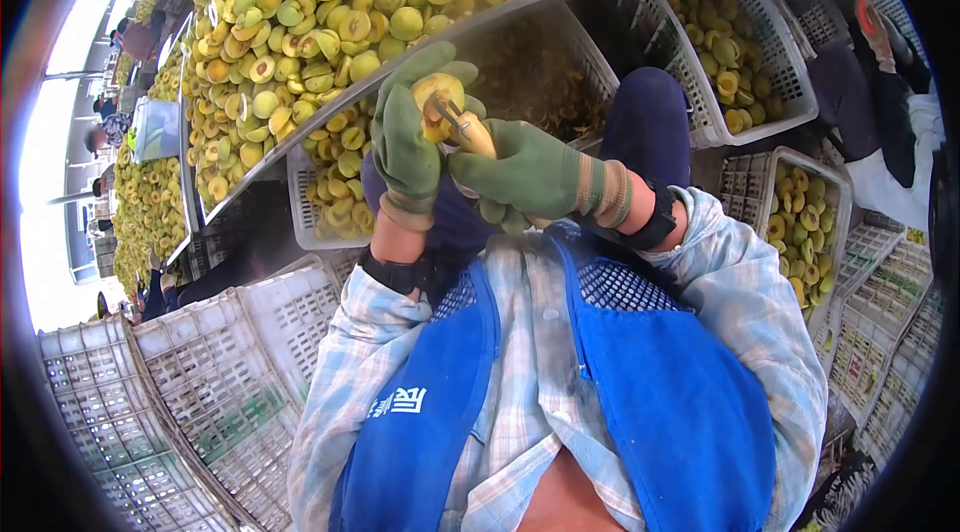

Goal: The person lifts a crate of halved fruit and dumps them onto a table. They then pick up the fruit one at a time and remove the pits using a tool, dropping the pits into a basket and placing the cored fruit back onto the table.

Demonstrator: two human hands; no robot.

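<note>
My left hand [408, 132], in a green glove with a tan cuff, is closed around a yellow-green, peach-like fruit half [436, 92]. The cut face is turned toward me and has a brown hollow at its middle. A pitting tool [476, 136] with a pale wooden handle and a narrow metal end is gripped in my right hand [530, 167], which wears a matching glove. The metal end reaches into the fruit's hollow; its tip is hidden. Both hands are close together above my lap, near the table's edge.
A metal-edged table [480, 20] heaped with fruit halves [330, 12] lies ahead. Below its edge is a crate of brown scraps [530, 72]. Fruit-filled crates [800, 112] stand at right; stacked crates [210, 372] at lower left. Another person's gloved hand [874, 30] is at right.
</note>
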